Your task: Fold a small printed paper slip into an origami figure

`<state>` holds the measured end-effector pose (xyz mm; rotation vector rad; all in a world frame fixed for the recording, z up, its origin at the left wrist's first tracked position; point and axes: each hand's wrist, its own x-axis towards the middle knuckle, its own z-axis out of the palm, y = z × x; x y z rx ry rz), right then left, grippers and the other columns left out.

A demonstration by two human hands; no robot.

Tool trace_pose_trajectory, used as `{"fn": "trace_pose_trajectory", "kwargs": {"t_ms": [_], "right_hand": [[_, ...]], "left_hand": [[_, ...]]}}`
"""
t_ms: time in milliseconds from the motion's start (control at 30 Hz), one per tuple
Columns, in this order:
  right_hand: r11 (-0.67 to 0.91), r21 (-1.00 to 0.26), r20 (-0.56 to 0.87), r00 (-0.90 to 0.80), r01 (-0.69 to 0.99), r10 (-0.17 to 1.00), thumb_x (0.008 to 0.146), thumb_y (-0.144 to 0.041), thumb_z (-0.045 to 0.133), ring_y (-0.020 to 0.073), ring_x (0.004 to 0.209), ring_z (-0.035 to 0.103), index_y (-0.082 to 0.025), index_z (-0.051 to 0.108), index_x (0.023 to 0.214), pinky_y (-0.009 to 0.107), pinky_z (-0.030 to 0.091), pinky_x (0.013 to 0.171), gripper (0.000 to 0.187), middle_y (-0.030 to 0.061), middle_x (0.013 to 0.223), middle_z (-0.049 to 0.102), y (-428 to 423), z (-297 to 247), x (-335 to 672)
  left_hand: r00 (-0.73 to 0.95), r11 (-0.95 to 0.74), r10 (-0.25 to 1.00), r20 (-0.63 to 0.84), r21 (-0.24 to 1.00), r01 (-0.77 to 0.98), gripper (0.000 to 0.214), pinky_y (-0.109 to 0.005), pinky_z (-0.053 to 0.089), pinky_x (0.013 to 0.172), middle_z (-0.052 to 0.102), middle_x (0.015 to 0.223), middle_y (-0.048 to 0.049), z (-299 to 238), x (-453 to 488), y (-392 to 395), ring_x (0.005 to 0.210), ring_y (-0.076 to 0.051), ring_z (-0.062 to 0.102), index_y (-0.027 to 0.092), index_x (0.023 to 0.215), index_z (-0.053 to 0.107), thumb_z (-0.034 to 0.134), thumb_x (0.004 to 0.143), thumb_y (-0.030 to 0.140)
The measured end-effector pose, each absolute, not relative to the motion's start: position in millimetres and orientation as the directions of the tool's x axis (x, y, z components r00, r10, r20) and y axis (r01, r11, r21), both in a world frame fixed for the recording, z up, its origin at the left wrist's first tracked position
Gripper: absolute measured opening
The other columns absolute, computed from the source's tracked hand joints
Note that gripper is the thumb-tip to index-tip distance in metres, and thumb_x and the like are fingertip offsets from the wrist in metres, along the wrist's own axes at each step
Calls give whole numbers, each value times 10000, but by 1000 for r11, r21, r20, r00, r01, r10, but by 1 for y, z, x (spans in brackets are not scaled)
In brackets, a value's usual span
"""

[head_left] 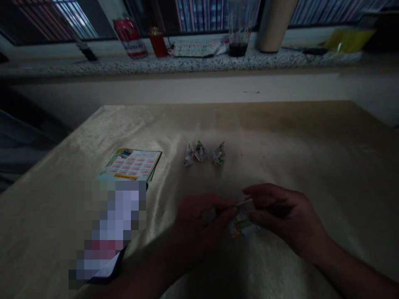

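Between my hands is a small folded piece of printed paper [245,222], white with green and yellow patches, held just over the cloth. My left hand [204,224] pinches its upper left edge between thumb and finger. On its right edge, my right hand [282,216] presses with the thumb, fingers curled behind. Beyond them stand three small folded paper shapes: a narrow one [188,155], one close beside it [200,150], and another [219,154] a little to the right. All three are made of similar printed paper.
A stack of printed sheets [134,164] lies on the left of the cloth-covered table [280,124]. Nearer me is a phone [109,265], mostly blurred out. Along the stone windowsill [187,64] stand a can [130,37], a red bottle [158,42] and a cup of dark liquid [238,49].
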<state>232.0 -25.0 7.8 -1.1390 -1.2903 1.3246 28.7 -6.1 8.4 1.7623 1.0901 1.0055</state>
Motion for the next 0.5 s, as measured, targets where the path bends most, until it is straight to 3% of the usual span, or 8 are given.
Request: {"fn": "trace_pose_trajectory", "kwargs": {"t_ms": [67,167,300,500], "right_hand": [[16,-1000,19,-171,-19,985,751,-193,861,159,780,786,-262,794,1001,209,631,699,269,12,876,826,-24,6,232],[75,-993,62,-132,89,989,776,-209,842,139,707,774,-246,805,881,178,611,651,117,11,800,820,-23,5,231],[149,-967,143,-42,205,989,799,-224,808,129,592,719,-221,789,810,183,560,536,22,10,697,782,-23,5,234],[252,-925,198,-205,285,959,846,-217,750,137,608,681,-189,778,809,215,515,533,54,26,700,753,-20,3,239]], "left_hand": [[222,-251,955,196,934,254,60,-197,501,573,744,675,36,7,31,-7,588,-107,662,227,816,772,731,857,210],[177,-168,974,138,971,170,49,-215,528,615,728,714,23,3,33,-6,644,-121,667,206,830,724,708,869,229],[273,-150,956,104,977,153,54,-274,556,726,735,801,-11,0,30,-5,749,-157,687,187,840,695,705,859,236],[399,-193,914,71,942,275,113,-249,530,705,752,802,-5,9,25,1,748,-150,691,204,939,779,755,843,257]]}}
